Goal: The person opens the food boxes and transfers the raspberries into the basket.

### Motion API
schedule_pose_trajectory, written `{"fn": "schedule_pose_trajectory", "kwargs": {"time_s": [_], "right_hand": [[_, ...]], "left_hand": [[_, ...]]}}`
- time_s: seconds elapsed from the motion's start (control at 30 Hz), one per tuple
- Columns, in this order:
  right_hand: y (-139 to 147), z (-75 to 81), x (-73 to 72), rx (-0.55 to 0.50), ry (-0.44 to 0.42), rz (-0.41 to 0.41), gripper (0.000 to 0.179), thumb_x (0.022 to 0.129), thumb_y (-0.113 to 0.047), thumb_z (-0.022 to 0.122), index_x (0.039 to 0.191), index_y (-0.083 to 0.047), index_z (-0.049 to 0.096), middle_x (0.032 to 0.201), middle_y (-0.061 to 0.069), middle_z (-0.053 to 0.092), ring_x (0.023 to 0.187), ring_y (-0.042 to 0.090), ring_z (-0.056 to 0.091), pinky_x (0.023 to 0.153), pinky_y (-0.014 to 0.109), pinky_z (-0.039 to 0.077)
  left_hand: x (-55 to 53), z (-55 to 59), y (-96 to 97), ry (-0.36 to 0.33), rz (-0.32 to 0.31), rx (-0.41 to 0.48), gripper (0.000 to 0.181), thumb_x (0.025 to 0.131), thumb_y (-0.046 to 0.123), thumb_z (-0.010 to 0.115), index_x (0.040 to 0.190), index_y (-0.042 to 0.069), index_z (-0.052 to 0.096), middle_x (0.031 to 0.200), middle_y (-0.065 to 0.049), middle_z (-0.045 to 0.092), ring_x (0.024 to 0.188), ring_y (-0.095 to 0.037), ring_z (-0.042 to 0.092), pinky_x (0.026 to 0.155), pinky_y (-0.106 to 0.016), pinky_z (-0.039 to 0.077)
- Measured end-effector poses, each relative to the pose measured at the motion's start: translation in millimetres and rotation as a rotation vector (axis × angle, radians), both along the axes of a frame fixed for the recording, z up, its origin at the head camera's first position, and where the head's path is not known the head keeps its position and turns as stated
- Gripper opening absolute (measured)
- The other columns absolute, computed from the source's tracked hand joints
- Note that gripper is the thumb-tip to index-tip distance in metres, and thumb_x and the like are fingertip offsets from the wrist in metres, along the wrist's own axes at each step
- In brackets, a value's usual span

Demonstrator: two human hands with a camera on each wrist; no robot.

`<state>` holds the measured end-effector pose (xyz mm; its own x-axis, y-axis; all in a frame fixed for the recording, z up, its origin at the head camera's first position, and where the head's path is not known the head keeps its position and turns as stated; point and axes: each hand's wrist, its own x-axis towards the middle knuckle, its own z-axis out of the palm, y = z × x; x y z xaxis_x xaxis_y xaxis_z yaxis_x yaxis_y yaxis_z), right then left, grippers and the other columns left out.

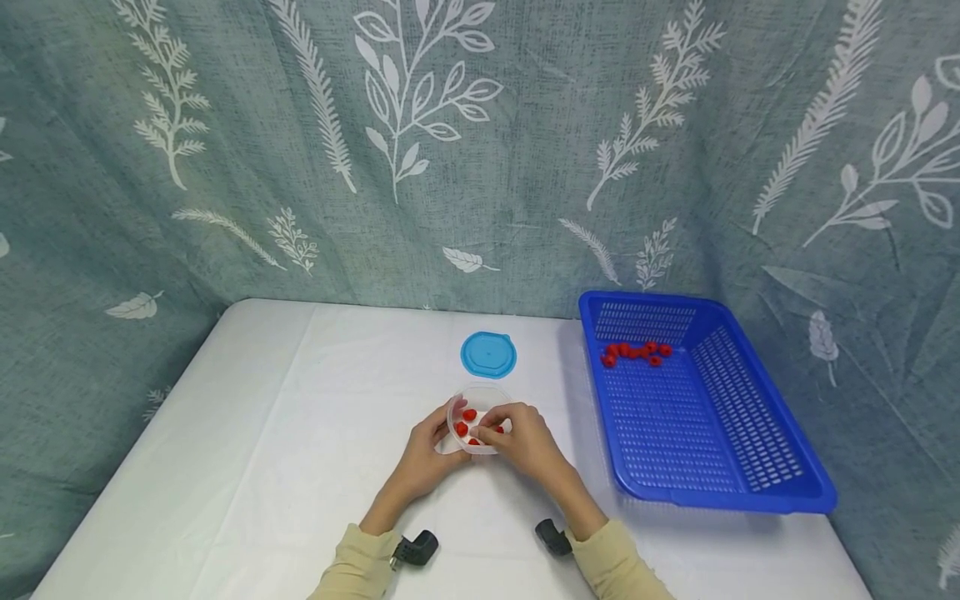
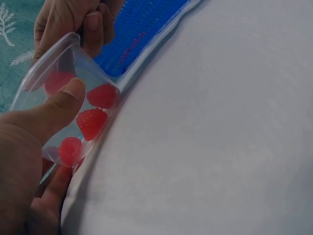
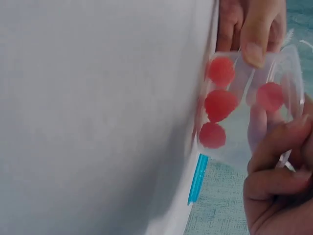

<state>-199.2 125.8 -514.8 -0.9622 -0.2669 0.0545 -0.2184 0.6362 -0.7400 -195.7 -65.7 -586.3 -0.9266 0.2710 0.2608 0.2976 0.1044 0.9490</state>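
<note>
My left hand (image 1: 429, 454) grips a clear plastic container (image 2: 46, 61) from the left side, thumb on its near wall. Inside it, several red raspberries (image 2: 92, 122) lie low against the bottom. My right hand (image 1: 521, 433) reaches over the rim from the right, its thumb and index finger brought together inside the container. One raspberry (image 3: 270, 96) sits higher than the others, close to the rim at those fingers, as if pinched there; the fingertips are partly hidden.
A round blue lid (image 1: 488, 355) lies on the white table (image 1: 225, 467) just behind the container. At the right stands a large blue plastic basket (image 1: 652, 433) with more raspberries (image 1: 633, 352) at its far left. A patterned green curtain (image 1: 525, 167) hangs behind the table.
</note>
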Motion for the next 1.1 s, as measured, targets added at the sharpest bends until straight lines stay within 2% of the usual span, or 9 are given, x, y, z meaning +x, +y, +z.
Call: {"fn": "schedule_pose_trajectory", "kwargs": {"time_s": [0.1,0.23,0.33,0.4,0.47,0.67,0.87,1.0,1.1], "right_hand": [[-1,-0.6,2.5,-0.010,0.006,-0.024,0.014,0.090,-0.023,0.078,0.081,-0.012,0.075,0.075,-0.007,0.068,0.071,0.017,0.054,0.054,0.022,0.043],[-1,0.3,3.3,-0.018,0.002,-0.024,0.017,0.092,-0.022,0.076,0.079,-0.012,0.075,0.072,-0.007,0.066,0.072,0.016,0.055,0.056,0.022,0.044],[-1,1.9,3.9,-0.031,-0.014,-0.016,0.016,0.092,-0.021,0.076,0.081,-0.011,0.074,0.072,-0.006,0.066,0.073,0.015,0.056,0.058,0.022,0.046],[0,3.3,5.0,-0.041,-0.026,-0.003,0.013,0.091,-0.019,0.077,0.082,-0.010,0.074,0.073,-0.005,0.067,0.074,0.013,0.057,0.060,0.022,0.047],[1,5.2,6.4,-0.053,-0.032,0.006,0.011,0.090,-0.016,0.078,0.082,-0.010,0.073,0.073,-0.005,0.067,0.075,0.011,0.057,0.061,0.021,0.047],[6,10.1,11.0,-0.115,0.011,-0.042,0.009,0.082,-0.009,0.084,0.087,-0.008,0.076,0.076,-0.002,0.070,0.077,0.015,0.059,0.055,0.020,0.046],[9,15.6,17.2,-0.171,0.061,-0.151,0.022,0.081,-0.007,0.085,0.101,-0.003,0.079,0.092,0.004,0.076,0.057,0.012,0.043,0.042,0.019,0.031],[11,23.5,23.4,-0.222,0.023,-0.173,0.018,0.086,-0.008,0.081,0.103,-0.004,0.078,0.099,0.006,0.075,0.044,0.009,0.041,0.039,0.018,0.036],[13,32.9,28.7,-0.268,-0.004,-0.171,0.016,0.089,-0.010,0.078,0.105,-0.006,0.077,0.095,0.008,0.075,0.038,0.011,0.041,0.038,0.019,0.039]], "left_hand": [[-0.1,-0.5,0.7,-0.016,0.002,-0.006,0.085,0.079,-0.002,0.083,0.153,0.002,0.042,0.155,-0.018,0.047,0.144,-0.032,0.044,0.116,-0.037,0.041],[3.0,5.9,2.3,-0.012,0.014,0.005,0.084,0.078,-0.008,0.081,0.152,-0.002,0.042,0.153,-0.021,0.048,0.144,-0.035,0.044,0.116,-0.041,0.041],[3.2,5.5,2.8,-0.009,0.023,0.012,0.084,0.077,-0.011,0.080,0.151,-0.003,0.043,0.152,-0.022,0.049,0.142,-0.037,0.046,0.115,-0.043,0.041],[3.1,5.6,2.6,-0.018,0.022,0.008,0.083,0.077,-0.011,0.080,0.151,-0.003,0.043,0.152,-0.022,0.049,0.142,-0.037,0.046,0.115,-0.043,0.041],[0.2,-1.6,1.2,-0.018,0.015,0.021,0.083,0.077,-0.009,0.081,0.151,-0.001,0.045,0.152,-0.019,0.049,0.142,-0.035,0.047,0.115,-0.042,0.042],[0.3,0.9,0.1,-0.009,0.002,0.023,0.083,0.079,-0.003,0.083,0.152,0.002,0.045,0.154,-0.017,0.048,0.143,-0.033,0.046,0.116,-0.041,0.040],[-0.9,0.7,1.1,0.011,0.003,-0.034,0.082,0.081,0.002,0.083,0.153,0.003,0.044,0.154,-0.017,0.048,0.143,-0.034,0.046,0.115,-0.037,0.041],[-1.4,-0.3,1.0,0.015,-0.001,-0.034,0.082,0.081,0.002,0.083,0.152,0.002,0.043,0.155,-0.019,0.046,0.144,-0.035,0.044,0.115,-0.035,0.041],[-1.2,-0.8,0.8,-0.003,0.002,-0.037,0.083,0.081,0.003,0.083,0.153,0.002,0.043,0.156,-0.017,0.046,0.144,-0.032,0.045,0.115,-0.032,0.041]]}}
